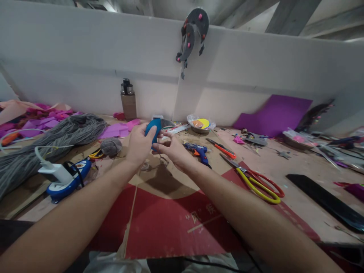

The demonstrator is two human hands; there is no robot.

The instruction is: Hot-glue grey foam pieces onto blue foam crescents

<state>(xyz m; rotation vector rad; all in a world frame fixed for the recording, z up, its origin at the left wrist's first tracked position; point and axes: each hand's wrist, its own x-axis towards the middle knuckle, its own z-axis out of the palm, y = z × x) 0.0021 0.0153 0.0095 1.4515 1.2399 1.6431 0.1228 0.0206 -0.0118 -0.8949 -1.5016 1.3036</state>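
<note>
Our left hand [138,143] pinches the blue piece [154,124], curved and smooth-looking, above the cardboard [162,227]; our right hand [175,151], fingers bent, is at its lower edge, whether gripping we cannot tell.

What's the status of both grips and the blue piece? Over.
Left grip closed on blue piece; right grip at its lower edge, hold unclear. Piece raised above cardboard. Glue gun near the right grip, possibly in the way.
</note>
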